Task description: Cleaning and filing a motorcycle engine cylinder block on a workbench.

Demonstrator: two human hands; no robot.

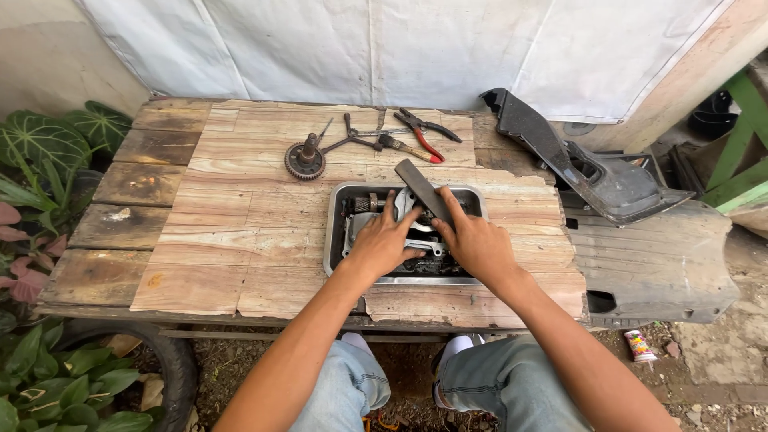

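A rectangular metal tray (334, 237) sits on the wooden table (232, 232) and holds a greasy grey engine part (424, 244). My left hand (382, 242) lies flat on that part, fingers spread over it. My right hand (474, 240) grips the lower end of a flat dark bar (420, 188), like a file or scraper, which slants up and to the left over the tray's far rim. Both hands are inside the tray, side by side and almost touching.
Behind the tray lie a toothed gear on a shaft (305, 161), red-handled pliers (425, 134), a screwdriver (406, 148) and a cross-shaped wrench (356, 140). Dark plastic body panels (608, 180) rest at the right. Green plants (48, 160) and a tyre (172, 360) stand at the left.
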